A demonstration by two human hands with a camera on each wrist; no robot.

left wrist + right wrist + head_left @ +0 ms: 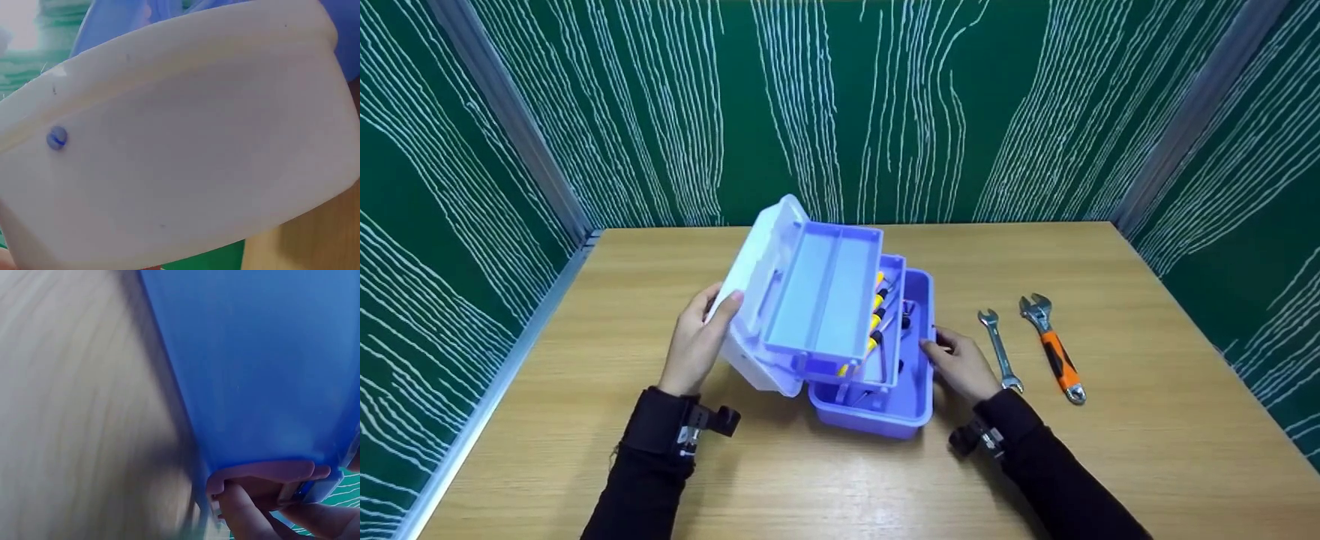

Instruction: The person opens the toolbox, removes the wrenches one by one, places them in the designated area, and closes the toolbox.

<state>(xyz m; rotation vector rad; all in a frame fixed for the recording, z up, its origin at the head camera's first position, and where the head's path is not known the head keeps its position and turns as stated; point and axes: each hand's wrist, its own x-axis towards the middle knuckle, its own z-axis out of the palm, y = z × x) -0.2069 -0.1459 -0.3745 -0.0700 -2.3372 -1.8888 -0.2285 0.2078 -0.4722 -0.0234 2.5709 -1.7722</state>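
Observation:
A purple toolbox (877, 426) stands on the table with its whitish lid (746, 281) swung up and tilted left. My left hand (691, 346) grips the lid's outer edge, thumb over the edge. That lid (185, 140) fills most of the left wrist view. My right hand (964, 367) holds the box's right wall, its thumb at the rim. Fingers (242, 512) curl at a pinkish latch (259, 471) there. An upper tray (821, 292) with a divider is raised; below it, yellow-and-black screwdrivers (875, 321) lie in a second tray, partly hidden.
Right of the box lie a double-ended open-end wrench (997, 349) and an adjustable wrench (1057, 356) with an orange-and-black handle, both close to my right hand. Green walls with white streaks enclose the wooden table (840, 495) at the back and sides.

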